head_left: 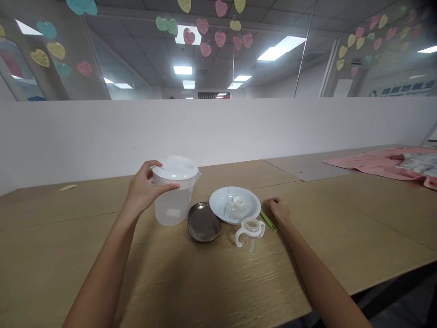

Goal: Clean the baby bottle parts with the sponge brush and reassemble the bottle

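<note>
My left hand (145, 187) grips a white translucent plastic pitcher (172, 207) near its lid, thumb across the front and fingers over the top. The pitcher stands upright on the table. Right of the bowl, my right hand (280, 210) rests on the tabletop with its fingers curled in; I see nothing in them. A green handle (269, 221) lies just beside it, one end by the bowl. Inside the white bowl (218, 200) is a clear bottle-like piece with a white ring neck (238, 202). In front stands a clear cup with two white handles (251, 232).
A dark metal tray (204, 223) lies between pitcher and bowl. A pale flat sliver (68, 187) is at the far left. Pink cloth (368, 159) spreads over the right end of the table. A white partition (235, 130) with glass above borders the back.
</note>
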### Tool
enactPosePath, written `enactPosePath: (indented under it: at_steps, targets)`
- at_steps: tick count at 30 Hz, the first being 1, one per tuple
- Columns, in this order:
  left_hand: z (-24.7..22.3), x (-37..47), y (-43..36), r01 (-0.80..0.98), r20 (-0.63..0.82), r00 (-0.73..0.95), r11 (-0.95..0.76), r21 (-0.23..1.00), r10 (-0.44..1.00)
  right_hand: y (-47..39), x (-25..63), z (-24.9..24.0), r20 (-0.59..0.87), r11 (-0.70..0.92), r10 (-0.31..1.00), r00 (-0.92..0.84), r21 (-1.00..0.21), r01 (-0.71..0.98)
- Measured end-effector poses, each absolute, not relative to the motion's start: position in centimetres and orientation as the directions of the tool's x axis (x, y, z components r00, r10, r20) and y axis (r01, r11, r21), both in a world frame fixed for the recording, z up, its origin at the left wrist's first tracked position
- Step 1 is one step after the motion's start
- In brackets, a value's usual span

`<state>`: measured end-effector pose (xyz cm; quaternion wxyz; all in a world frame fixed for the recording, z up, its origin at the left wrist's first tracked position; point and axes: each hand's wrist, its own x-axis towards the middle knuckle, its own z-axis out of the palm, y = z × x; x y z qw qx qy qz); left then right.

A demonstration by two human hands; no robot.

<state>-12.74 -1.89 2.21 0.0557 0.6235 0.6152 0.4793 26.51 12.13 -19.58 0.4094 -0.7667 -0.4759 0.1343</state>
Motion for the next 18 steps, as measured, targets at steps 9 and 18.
enactPosePath:
  at_steps: [9,18]
  targets:
    - [1.6,-14.1,-0.9,0.803,0.462,-0.249,-0.085,0.589,0.851,12.2,26.5,-19.6,0.192,-0.202,0.843,0.503,-0.753,0.626]
    - [2.3,-16.5,-2.2,0.892,0.352,-0.225,0.046,0.450,0.909,12.2,26.3,-19.3,0.184,-0.192,0.857,0.482,-0.753,0.629]
